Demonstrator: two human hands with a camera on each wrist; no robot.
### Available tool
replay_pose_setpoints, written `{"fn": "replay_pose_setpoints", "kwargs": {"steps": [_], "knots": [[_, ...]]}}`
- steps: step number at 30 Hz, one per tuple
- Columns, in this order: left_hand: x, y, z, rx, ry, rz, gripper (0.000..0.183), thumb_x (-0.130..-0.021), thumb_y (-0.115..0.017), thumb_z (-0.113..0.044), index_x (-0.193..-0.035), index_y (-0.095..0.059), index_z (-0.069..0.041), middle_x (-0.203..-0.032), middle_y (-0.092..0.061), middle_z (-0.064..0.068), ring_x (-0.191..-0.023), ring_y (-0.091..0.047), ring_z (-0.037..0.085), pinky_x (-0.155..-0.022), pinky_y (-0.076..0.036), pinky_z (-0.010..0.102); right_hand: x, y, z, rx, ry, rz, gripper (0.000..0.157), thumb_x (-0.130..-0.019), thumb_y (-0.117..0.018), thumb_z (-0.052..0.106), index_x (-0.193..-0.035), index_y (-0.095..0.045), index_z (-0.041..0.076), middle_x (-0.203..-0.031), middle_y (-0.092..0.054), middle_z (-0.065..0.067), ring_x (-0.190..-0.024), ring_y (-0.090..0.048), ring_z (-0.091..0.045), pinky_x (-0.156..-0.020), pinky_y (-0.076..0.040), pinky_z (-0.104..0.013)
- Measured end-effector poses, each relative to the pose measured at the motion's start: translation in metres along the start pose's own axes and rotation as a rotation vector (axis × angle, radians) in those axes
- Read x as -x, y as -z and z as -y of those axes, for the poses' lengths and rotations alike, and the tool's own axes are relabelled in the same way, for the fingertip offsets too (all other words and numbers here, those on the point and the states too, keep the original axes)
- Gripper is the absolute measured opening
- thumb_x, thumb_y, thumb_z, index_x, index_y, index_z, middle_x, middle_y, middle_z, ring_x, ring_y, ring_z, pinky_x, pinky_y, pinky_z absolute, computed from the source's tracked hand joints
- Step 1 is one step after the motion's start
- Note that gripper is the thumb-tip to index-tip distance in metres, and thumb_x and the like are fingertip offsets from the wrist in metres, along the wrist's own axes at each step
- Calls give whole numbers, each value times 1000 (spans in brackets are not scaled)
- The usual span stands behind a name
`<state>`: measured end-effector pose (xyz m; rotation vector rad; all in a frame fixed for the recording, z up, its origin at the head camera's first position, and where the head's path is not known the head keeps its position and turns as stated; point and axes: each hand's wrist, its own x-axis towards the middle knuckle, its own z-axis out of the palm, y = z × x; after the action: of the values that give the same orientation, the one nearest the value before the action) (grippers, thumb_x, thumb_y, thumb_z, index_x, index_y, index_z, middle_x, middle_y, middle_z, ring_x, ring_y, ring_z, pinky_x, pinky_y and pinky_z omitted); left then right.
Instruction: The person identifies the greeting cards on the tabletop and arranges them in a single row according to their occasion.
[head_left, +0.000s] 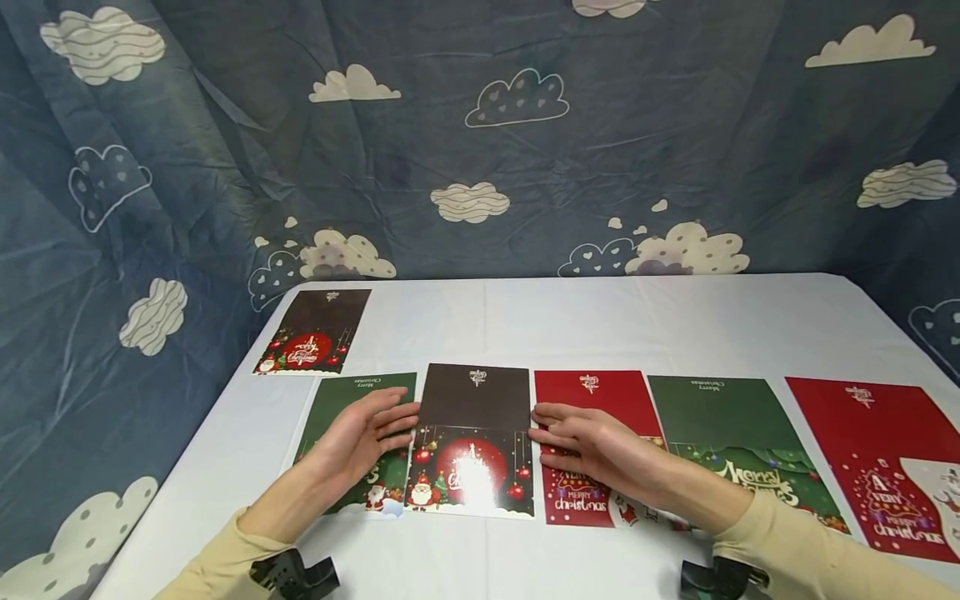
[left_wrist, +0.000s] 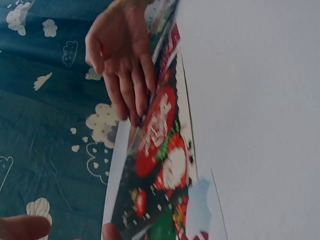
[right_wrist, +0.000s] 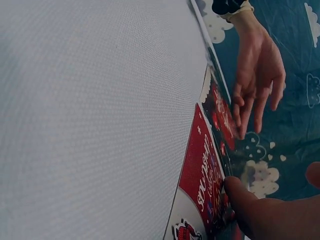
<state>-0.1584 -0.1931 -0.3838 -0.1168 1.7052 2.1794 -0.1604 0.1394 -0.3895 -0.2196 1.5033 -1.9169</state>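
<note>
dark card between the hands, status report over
Left hand open at its left edge, right hand open at its right. Dark card on table. Nothing lying on it, just glare.

One table (head_left: pixel 637 325) bears six cards, as far as the partly covered ones allow a count. From one dark card (head_left: pixel 472 396) as the clock's centre, the second dark card (head_left: pixel 312 332) is at ten, one green card (head_left: pixel 339 400) at nine, and one red card (head_left: pixel 564 487), the second green card (head_left: pixel 735 425) and the second red card (head_left: pixel 855 433) at three. There are two hands, the left hand (head_left: pixel 367 429) at nine and right hand (head_left: pixel 592 437) at three, and one cloth (head_left: pixel 420 150) at twelve.
</note>
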Motion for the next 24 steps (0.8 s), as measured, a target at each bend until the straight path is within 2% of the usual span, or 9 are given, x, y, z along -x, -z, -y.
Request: {"fn": "replay_pose_setpoints", "kwargs": {"steps": [2, 6, 9, 12, 18, 24], "knots": [[-2, 3, 1, -53, -21, -11, 50, -103, -43, -10, -146, -28, 9, -144, -41, 29, -130, -45, 35, -103, -43, 39, 0, 0, 0, 8, 2, -1, 64, -101, -46, 11, -153, -14, -8, -159, -12, -25, -141, -30, -40, -105, -42, -40], [-7, 7, 5, -21, -45, -37, 50, -96, -50, 6, -143, -32, 10, -124, -58, 23, -106, -64, 23, -94, -51, 33, -1, 0, 0, 23, 10, -7, 64, -101, -46, 11, -153, -15, -8, -159, -13, -25, -140, -32, -40, -105, -43, -40], [-9, 7, 8, 6, -37, -41, 54, -93, -52, 13, -143, -32, 11, -108, -64, 16, -89, -67, 17, -85, -55, 29, -1, -1, 0, 41, 11, -7, 63, -101, -46, 11, -153, -16, -8, -159, -13, -24, -141, -31, -40, -104, -43, -40], [-10, 5, 12, -25, -24, -45, 53, -92, -53, 13, -142, -35, 12, -99, -64, 10, -82, -65, 13, -79, -56, 25, 0, -2, -1, 60, 5, -15, 63, -101, -48, 12, -153, -18, -6, -159, -15, -23, -141, -31, -38, -103, -44, -39], [-7, 0, 15, -113, -22, -98, 48, -91, -58, 10, -137, -46, 8, -101, -66, 12, -78, -64, 15, -72, -57, 26, 1, -4, -1, 82, 2, -40, 63, -101, -51, 16, -153, -22, -5, -159, -18, -20, -141, -31, -37, -102, -45, -38], [-5, -4, 15, -128, -45, -108, 50, -89, -58, 11, -137, -46, 7, -106, -68, 17, -75, -64, 16, -67, -57, 26, 2, -8, -1, 93, -1, -63, 64, -100, -55, 18, -152, -26, -5, -159, -20, -19, -142, -28, -38, -101, -46, -38]]}}
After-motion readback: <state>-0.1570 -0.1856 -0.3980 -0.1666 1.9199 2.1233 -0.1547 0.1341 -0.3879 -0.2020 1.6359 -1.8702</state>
